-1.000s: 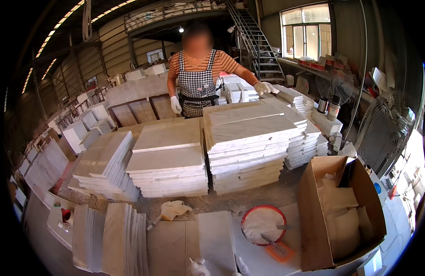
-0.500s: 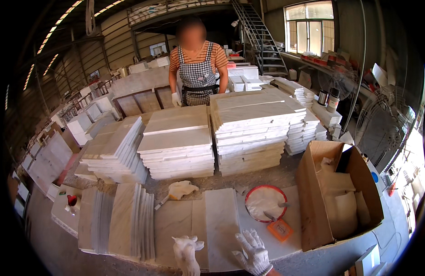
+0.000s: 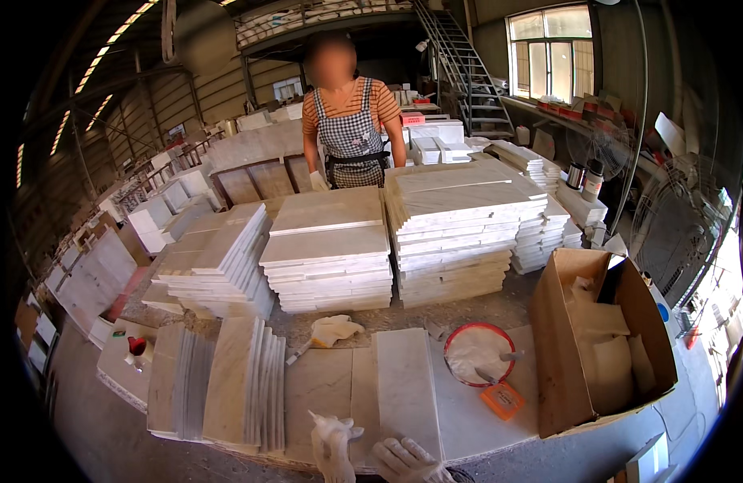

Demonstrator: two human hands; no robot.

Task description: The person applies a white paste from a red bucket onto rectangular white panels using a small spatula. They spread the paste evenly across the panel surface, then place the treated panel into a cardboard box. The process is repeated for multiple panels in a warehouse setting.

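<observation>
A long white marble slab (image 3: 407, 390) lies flat before me, over larger pale slabs (image 3: 327, 385). My right hand (image 3: 405, 461), in a white knit glove, is at its near end with fingers stretched flat and holding nothing. Just left of the slab is my gloved left hand (image 3: 335, 444), fingers curled together with one glove tip sticking up; anything between them is hidden. Beyond them lies a crumpled off-white cloth (image 3: 337, 331) beside a small pale-handled tool (image 3: 299, 352). To the right, a red-rimmed bowl of white paste (image 3: 474, 354) holds a putty knife (image 3: 486, 376), with an orange packet (image 3: 502, 400) below it.
Marble tiles stand on edge (image 3: 231, 378) at the left. Tall slab stacks (image 3: 327, 270) line the back, with an aproned person (image 3: 347, 129) behind them. An open cardboard box (image 3: 561, 354) stands at right, near a floor fan (image 3: 677, 233).
My right hand has moved left and nearer, from the slab's right side to its near end. My left hand stays beside the slab. The whole view has shifted slightly.
</observation>
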